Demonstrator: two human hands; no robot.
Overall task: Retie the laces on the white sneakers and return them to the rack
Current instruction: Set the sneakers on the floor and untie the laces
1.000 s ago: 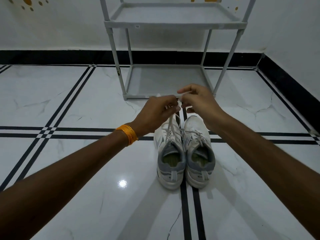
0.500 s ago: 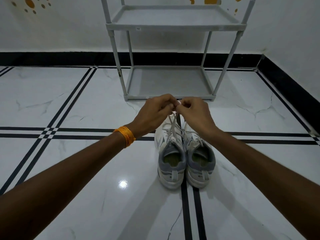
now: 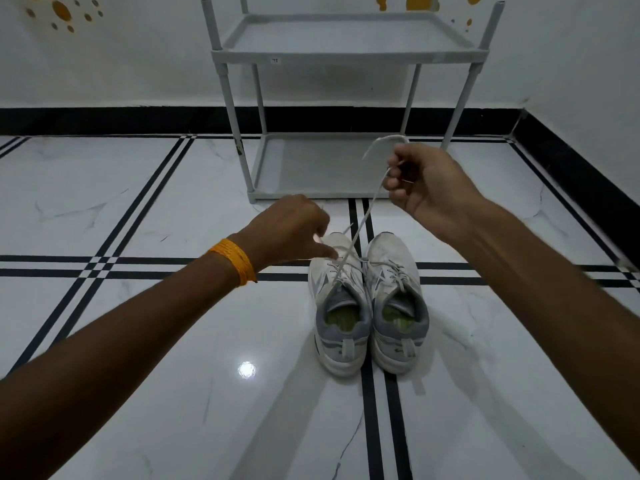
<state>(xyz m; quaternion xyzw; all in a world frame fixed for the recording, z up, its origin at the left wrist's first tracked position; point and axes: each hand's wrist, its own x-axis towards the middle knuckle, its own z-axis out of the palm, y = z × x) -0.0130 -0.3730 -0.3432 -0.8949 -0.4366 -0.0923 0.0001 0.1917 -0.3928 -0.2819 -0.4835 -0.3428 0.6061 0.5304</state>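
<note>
Two white sneakers with grey heels stand side by side on the floor, toes pointing away from me: the left sneaker (image 3: 337,306) and the right sneaker (image 3: 396,299). My right hand (image 3: 429,183) is raised above and to the right of them, closed on one lace end (image 3: 367,216) of the left sneaker, which runs taut down to its eyelets. My left hand (image 3: 291,233) hovers low over the left sneaker's toe, pinching the other lace end. The right sneaker's laces look tied. The grey shoe rack (image 3: 346,57) stands just beyond, both shelves bare.
The floor is glossy white marble tile (image 3: 173,341) with black stripes. A white wall with a black skirting (image 3: 104,121) runs behind the rack, and another wall closes the right side (image 3: 588,98). An orange thread band circles my left wrist (image 3: 235,261).
My hands were together over the left sneaker; now they have pulled apart. The right hand has gone up and right with its lace end, the left hand has dropped low and left.
</note>
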